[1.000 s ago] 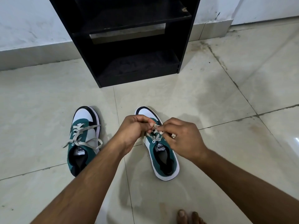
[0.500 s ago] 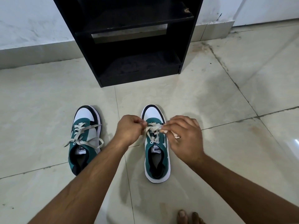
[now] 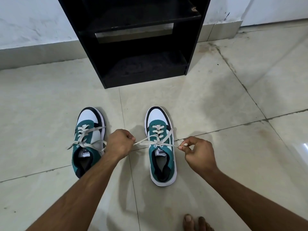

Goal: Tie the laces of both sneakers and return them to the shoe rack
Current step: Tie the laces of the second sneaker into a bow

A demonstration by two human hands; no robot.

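Two green, white and black sneakers stand on the tiled floor with their toes toward a black shoe rack [image 3: 143, 69]. The right sneaker [image 3: 160, 147] has its cream laces [image 3: 158, 142] crossed over the tongue and pulled out taut to both sides. My left hand [image 3: 119, 144] pinches the lace end to the left of that shoe. On the shoe's right side, my right hand [image 3: 196, 150] pinches the other end. The left sneaker [image 3: 88, 140] lies apart, its laces [image 3: 85, 140] hanging loose over its sides; my left forearm covers its right edge.
The rack's two dark shelves hold nothing that I can see. It stands against a white wall with a tiled skirting [image 3: 41, 52]. Bare toes [image 3: 195, 222] show at the bottom edge, to the right of centre. Pale floor tiles [image 3: 233, 100] spread around the shoes.
My hands were close together over the right sneaker's tongue. They have moved apart sideways, drawing the laces tight. The shoe has turned straighter.
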